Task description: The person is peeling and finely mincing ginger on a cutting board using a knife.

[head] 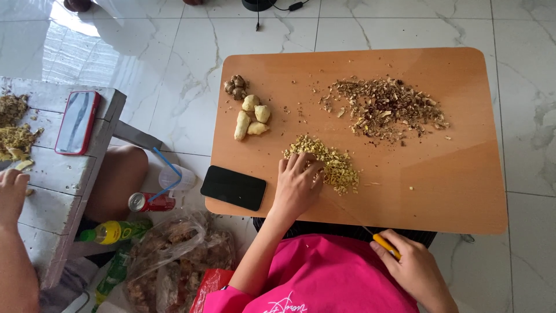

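A low wooden table [463,191] standing on a pale marbled floor [174,58] is seen from above. The left hand [296,186] is laid flat near the table's front edge, its fingers [292,164] slightly spread and pressed onto the near end of a pile of chopped yellow ginger [330,162]. The right hand [414,268] is held off the table edge, above the pink shirt [330,272], with its fingers closed around the yellow handle of a thin knife [383,243], whose blade is angled up toward the pile. For clean chopping, the pile is best kept gathered under the left hand, with the fingertips curled back from the blade. Peeled ginger pieces [252,119] and brown knobs [236,86] are grouped at the table's far left, and a wide heap of brown peelings [385,107] is spread at the far right. A black phone [233,187] is lying beside the left wrist. On the floor, a red can [152,202] and a plastic bag [174,255] are seen. Another person's hand [11,194] is resting on a grey bench [58,174] bearing a red-cased phone [77,122].
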